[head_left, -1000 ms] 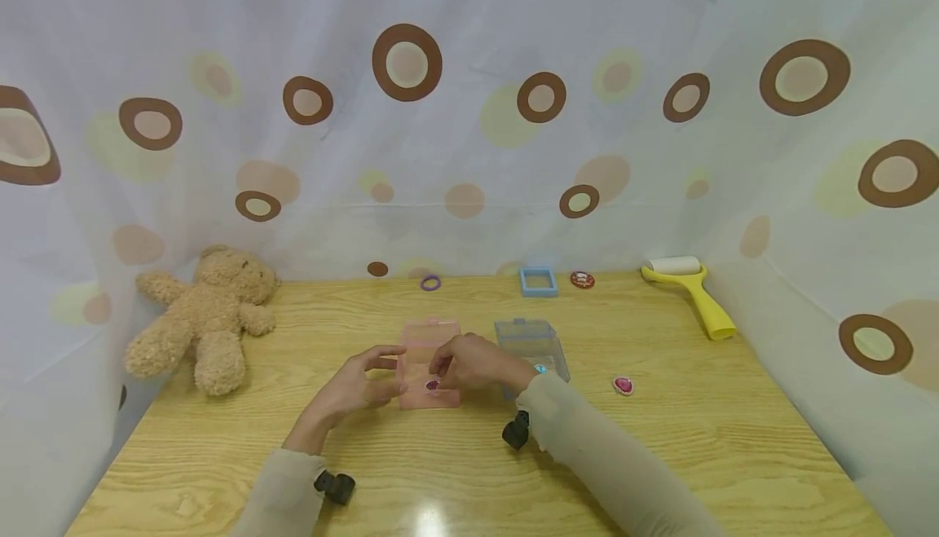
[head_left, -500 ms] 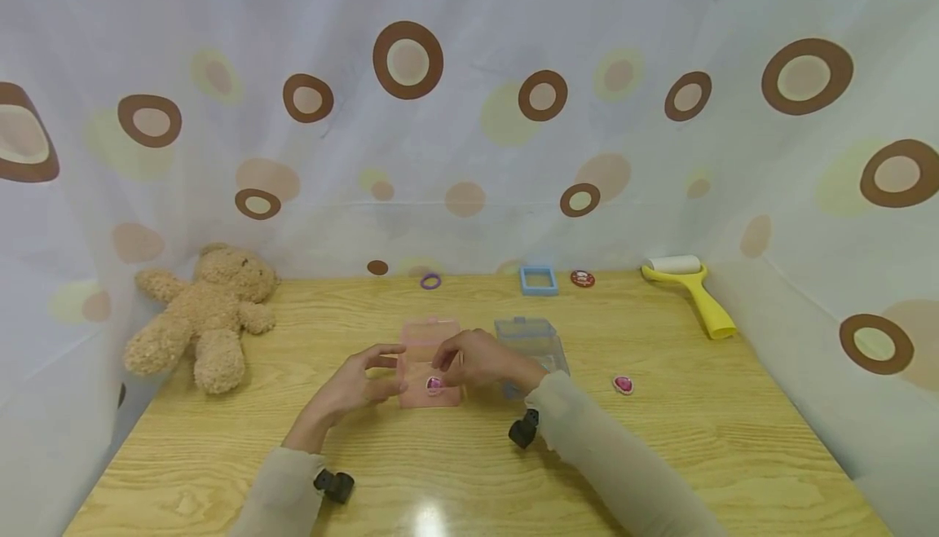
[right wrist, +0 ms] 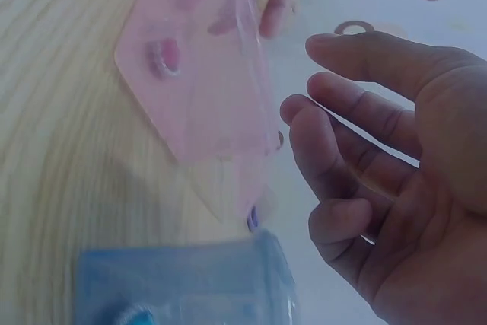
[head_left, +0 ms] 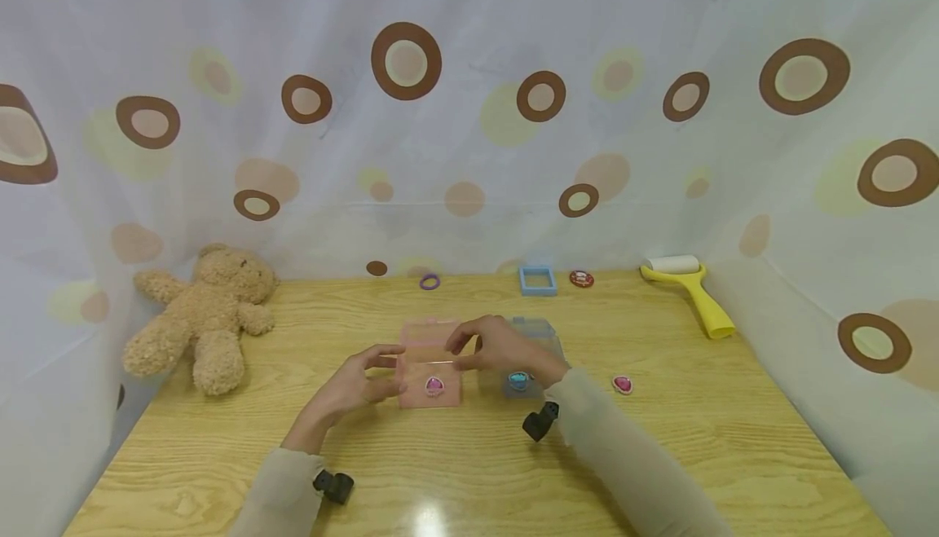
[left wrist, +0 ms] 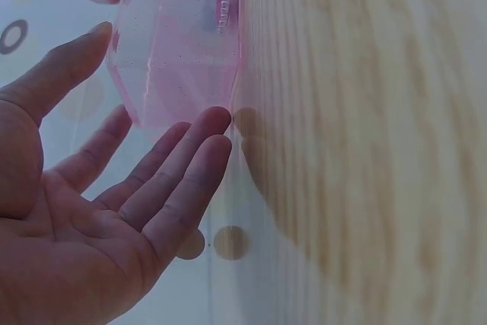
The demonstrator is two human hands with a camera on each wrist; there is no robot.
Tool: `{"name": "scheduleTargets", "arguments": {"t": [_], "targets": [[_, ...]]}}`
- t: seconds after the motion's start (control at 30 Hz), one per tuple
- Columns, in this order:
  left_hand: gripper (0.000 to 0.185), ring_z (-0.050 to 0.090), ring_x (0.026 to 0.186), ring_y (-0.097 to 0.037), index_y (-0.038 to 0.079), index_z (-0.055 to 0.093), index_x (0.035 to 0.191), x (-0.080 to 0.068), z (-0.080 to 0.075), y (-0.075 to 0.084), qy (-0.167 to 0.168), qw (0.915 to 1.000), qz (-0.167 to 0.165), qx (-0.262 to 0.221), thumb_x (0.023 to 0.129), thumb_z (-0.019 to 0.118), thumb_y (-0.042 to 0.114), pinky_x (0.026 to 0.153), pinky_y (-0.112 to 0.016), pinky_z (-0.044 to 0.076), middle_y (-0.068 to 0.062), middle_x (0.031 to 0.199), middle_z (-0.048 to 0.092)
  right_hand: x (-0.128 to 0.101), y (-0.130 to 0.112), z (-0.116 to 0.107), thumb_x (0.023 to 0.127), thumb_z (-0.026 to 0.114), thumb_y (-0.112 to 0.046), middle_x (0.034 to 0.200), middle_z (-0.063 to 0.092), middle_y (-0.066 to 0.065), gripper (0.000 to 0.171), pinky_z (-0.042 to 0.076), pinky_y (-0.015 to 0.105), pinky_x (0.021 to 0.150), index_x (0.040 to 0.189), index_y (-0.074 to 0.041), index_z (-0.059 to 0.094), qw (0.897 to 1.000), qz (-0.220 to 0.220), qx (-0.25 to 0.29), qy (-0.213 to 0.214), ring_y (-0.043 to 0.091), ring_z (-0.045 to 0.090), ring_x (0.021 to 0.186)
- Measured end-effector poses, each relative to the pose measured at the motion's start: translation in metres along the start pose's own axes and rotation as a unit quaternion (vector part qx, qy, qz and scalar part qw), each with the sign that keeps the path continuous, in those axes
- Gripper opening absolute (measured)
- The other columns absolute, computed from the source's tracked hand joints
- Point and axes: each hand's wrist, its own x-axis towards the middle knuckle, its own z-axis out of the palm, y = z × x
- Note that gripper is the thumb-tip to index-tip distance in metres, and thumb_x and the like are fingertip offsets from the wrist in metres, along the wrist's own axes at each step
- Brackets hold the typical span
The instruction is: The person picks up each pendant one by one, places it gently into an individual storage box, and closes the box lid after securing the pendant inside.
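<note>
A pink see-through box (head_left: 431, 374) stands mid-table with its lid (head_left: 429, 332) up. A pink gem (head_left: 435, 386) lies inside it. My left hand (head_left: 380, 371) braces the box's left side. In the left wrist view its straight fingers (left wrist: 199, 159) and thumb touch the box (left wrist: 179, 51). My right hand (head_left: 462, 349) hovers just right of the lid, fingers (right wrist: 342, 112) loosely bent and holding nothing. Behind that hand sits a blue see-through box (head_left: 541, 340) with a teal gem (head_left: 519, 378) in it.
A second pink gem (head_left: 623, 384) lies to the right on the wooden table (head_left: 660, 455). A teddy bear (head_left: 201, 317) sits at the left. Along the back are a purple ring (head_left: 429, 282), a blue square frame (head_left: 538, 280), a red badge (head_left: 581, 279) and a yellow lint roller (head_left: 689, 288).
My right hand let go of the pink gem inside the pink box and drew back up and to the right. The teal gem in the blue box came into sight. The left hand stayed put.
</note>
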Motion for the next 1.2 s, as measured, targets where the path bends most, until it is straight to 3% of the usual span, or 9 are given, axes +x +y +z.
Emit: {"name": "scheduleTargets", "arguments": {"t": [0.27, 0.63, 0.9, 1.2], "targets": [[0.067, 0.054, 0.126, -0.043, 0.005, 0.041, 0.15, -0.001, -0.001, 0.0, -0.003, 1.0, 0.004, 0.0, 0.093, 0.072, 0.021, 0.093, -0.046, 0.057, -0.03, 0.145, 0.045, -0.017, 0.015, -0.017, 0.094, 0.07, -0.021, 0.108, 0.073, 0.006, 0.024, 0.054, 0.027, 0.079, 0.114, -0.008, 0.071, 0.999, 0.01, -0.018, 0.028, 0.023, 0.067, 0.099], [0.067, 0.058, 0.122, -0.04, 0.006, 0.041, 0.15, -0.001, -0.001, 0.001, -0.002, 1.0, -0.001, -0.003, 0.093, 0.073, 0.02, 0.091, -0.044, 0.058, -0.031, 0.146, 0.044, -0.046, 0.032, -0.038, 0.093, 0.07, -0.027, 0.101, 0.072, -0.006, 0.022, 0.053, 0.029, 0.081, 0.113, -0.017, 0.072, 0.996, 0.03, -0.046, 0.067, 0.015, 0.065, 0.092], [0.067, 0.06, 0.119, -0.035, 0.006, 0.04, 0.15, 0.0, -0.001, 0.001, -0.003, 1.0, -0.001, -0.001, 0.093, 0.073, 0.02, 0.091, -0.044, 0.057, -0.031, 0.145, 0.045, -0.068, 0.049, -0.055, 0.094, 0.07, -0.028, 0.103, 0.072, -0.004, 0.028, 0.051, 0.032, 0.081, 0.117, -0.013, 0.072, 0.993, 0.057, -0.039, 0.093, 0.016, 0.063, 0.093], [0.066, 0.061, 0.118, -0.034, 0.006, 0.04, 0.15, -0.001, 0.0, 0.002, -0.002, 1.0, -0.006, 0.001, 0.093, 0.072, 0.019, 0.091, -0.044, 0.058, -0.03, 0.145, 0.045, -0.087, 0.067, -0.067, 0.093, 0.072, -0.026, 0.102, 0.072, 0.002, 0.029, 0.052, 0.027, 0.064, 0.116, -0.01, 0.071, 0.989, 0.09, -0.038, 0.109, 0.014, 0.062, 0.073]]}}
